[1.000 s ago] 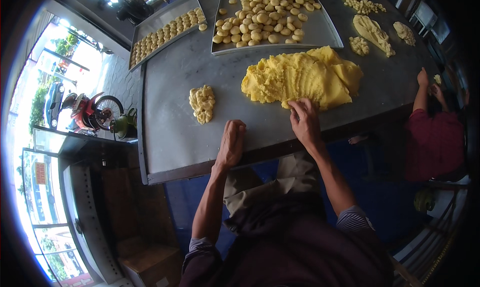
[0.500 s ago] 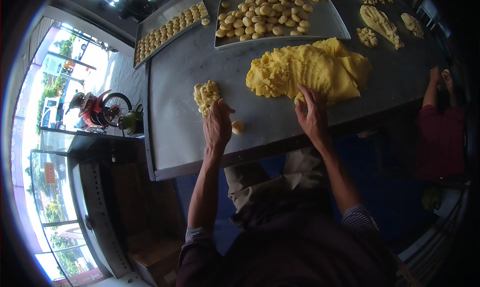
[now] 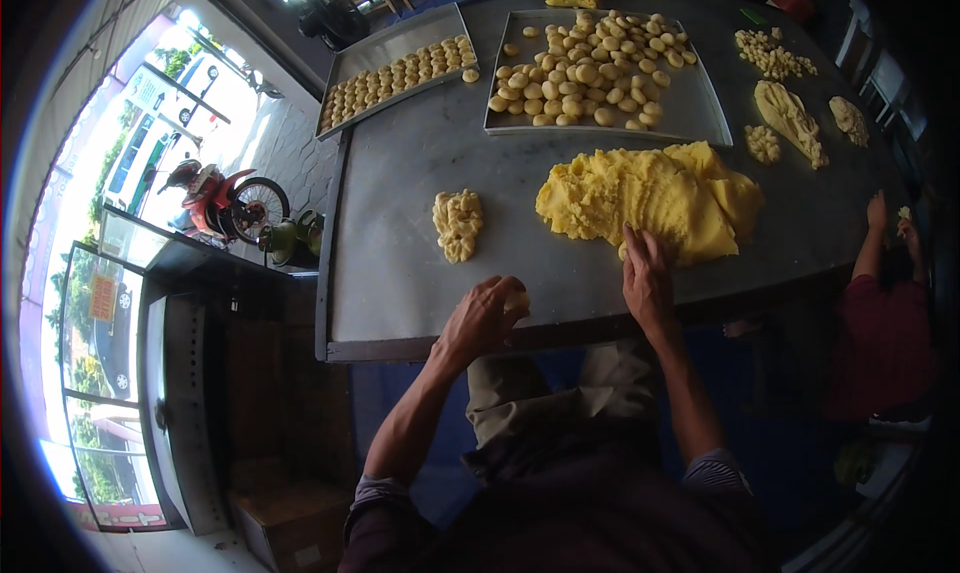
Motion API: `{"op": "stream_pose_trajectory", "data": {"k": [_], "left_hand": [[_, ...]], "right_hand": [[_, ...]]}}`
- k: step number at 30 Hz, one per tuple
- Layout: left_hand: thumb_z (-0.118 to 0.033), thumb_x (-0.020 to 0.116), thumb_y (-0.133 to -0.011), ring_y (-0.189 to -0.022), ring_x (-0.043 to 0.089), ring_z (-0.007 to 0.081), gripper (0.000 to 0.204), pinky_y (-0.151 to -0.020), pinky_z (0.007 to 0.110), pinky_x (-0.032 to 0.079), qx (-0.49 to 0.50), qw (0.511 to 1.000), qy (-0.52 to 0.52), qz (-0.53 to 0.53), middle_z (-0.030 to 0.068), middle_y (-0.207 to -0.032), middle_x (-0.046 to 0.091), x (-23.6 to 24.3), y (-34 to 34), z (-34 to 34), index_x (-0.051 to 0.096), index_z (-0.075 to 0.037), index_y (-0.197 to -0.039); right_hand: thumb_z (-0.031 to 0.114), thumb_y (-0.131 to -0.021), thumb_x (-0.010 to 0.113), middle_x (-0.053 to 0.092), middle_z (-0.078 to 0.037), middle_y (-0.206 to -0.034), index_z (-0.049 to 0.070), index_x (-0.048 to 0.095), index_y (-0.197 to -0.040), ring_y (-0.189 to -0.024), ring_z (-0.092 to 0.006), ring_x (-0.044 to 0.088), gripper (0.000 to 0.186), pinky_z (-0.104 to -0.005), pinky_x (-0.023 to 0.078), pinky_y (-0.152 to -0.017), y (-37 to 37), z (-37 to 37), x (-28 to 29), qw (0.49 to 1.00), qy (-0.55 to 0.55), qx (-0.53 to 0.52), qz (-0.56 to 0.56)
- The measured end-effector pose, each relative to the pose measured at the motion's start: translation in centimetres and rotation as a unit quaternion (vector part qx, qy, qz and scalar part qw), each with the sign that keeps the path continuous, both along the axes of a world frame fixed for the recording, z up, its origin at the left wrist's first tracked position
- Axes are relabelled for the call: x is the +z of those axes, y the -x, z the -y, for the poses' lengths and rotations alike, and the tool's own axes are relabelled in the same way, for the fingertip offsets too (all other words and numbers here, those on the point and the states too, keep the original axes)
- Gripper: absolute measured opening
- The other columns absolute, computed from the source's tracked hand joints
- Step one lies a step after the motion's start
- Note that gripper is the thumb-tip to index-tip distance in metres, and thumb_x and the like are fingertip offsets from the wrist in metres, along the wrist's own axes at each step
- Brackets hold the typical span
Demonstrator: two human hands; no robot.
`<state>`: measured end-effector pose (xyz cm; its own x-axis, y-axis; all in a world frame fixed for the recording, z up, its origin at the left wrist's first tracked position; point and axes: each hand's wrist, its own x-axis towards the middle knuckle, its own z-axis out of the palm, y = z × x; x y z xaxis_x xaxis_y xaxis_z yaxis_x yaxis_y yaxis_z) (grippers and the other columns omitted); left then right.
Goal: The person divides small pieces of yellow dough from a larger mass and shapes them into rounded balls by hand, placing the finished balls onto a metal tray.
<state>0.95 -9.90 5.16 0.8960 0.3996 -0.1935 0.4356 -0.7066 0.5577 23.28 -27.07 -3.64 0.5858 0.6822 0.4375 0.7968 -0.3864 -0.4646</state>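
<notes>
My left hand (image 3: 480, 318) had moved from beside the lumpy, pale clump (image 3: 458, 226) back toward the table (image 3: 385, 303) edge, its fingers curled round a smooth pale piece (image 3: 517, 302); the flat round that had lain there no longer showed. I took that to mean wrapper and filling were coming together. My right hand (image 3: 650, 281) stayed at the near edge of the big yellow mass (image 3: 655, 198), fingers bent; whether they pinched any, I couldn't tell. That mass was crumbly leftward, smoother rightward. Beyond it, rounded, flattish balls (image 3: 590, 78) heaped a shiny metal tray (image 3: 697, 113).
</notes>
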Motion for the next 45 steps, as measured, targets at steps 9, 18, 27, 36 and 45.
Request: {"op": "stream_pose_trajectory", "data": {"k": [9,18,27,36,45], "left_hand": [[0.009,0.056,-0.077,-0.103,0.064,0.0389,0.037,-0.09,0.043,0.052,0.077,0.953,-0.244,0.16,0.0179,-0.12,0.065,-5.8,-0.9,-18.8,0.066,0.0,-0.111],[-0.022,0.064,-0.096,-0.094,0.068,0.0257,0.029,-0.08,0.036,0.055,0.363,0.888,0.041,0.279,0.0155,-0.103,0.067,-6.6,0.4,-16.7,0.059,0.002,-0.111],[-0.027,0.062,-0.1,-0.086,0.067,0.018,0.035,-0.073,0.031,0.055,0.267,0.667,0.431,0.545,0.0093,-0.099,0.067,-4.5,-0.7,-13.0,0.061,0.003,-0.119],[-0.023,0.069,-0.084,-0.088,0.067,0.0325,0.025,-0.081,0.042,0.053,0.304,0.919,-0.179,0.178,0.0192,-0.092,0.07,-8.2,1.5,-14.6,0.074,-0.003,-0.097],[-0.004,0.05,-0.083,-0.104,0.061,0.039,0.033,-0.088,0.048,0.05,0.24,0.94,-0.234,0.07,0.0184,-0.105,0.066,-3.6,1.5,-6.0,0.061,-0.002,-0.113]], "right_hand": [[0.003,-0.089,0.064,0.051,-0.02,-0.123,-0.001,0.062,-0.128,-0.116,-0.0368,0.053,0.038,-0.0464,0.046,-0.098,0.9,0.1,1.8,0.997,-0.023,0.065,0.016],[-0.001,-0.09,0.063,0.05,-0.021,-0.137,0.001,0.061,-0.131,-0.118,-0.0401,0.056,0.042,-0.0428,0.05,-0.096,1.1,0.7,3.6,0.992,0.057,0.075,-0.084],[-0.001,-0.088,0.064,0.06,-0.022,-0.12,-0.002,0.064,-0.122,-0.103,-0.0388,0.063,0.034,-0.0445,0.052,-0.087,1.6,0.6,2.7,0.993,0.006,0.087,-0.077],[-0.007,-0.082,0.061,0.055,-0.02,-0.104,0.0,0.071,-0.112,-0.103,-0.0364,0.059,0.032,-0.0401,0.052,-0.085,0.5,-0.2,5.0,0.969,0.171,0.17,0.053],[-0.012,-0.088,0.051,0.039,-0.024,-0.142,-0.004,0.048,-0.137,-0.121,-0.0402,0.053,0.05,-0.042,0.05,-0.098,2.5,1.8,2.5,0.985,0.144,0.066,0.062]]}}
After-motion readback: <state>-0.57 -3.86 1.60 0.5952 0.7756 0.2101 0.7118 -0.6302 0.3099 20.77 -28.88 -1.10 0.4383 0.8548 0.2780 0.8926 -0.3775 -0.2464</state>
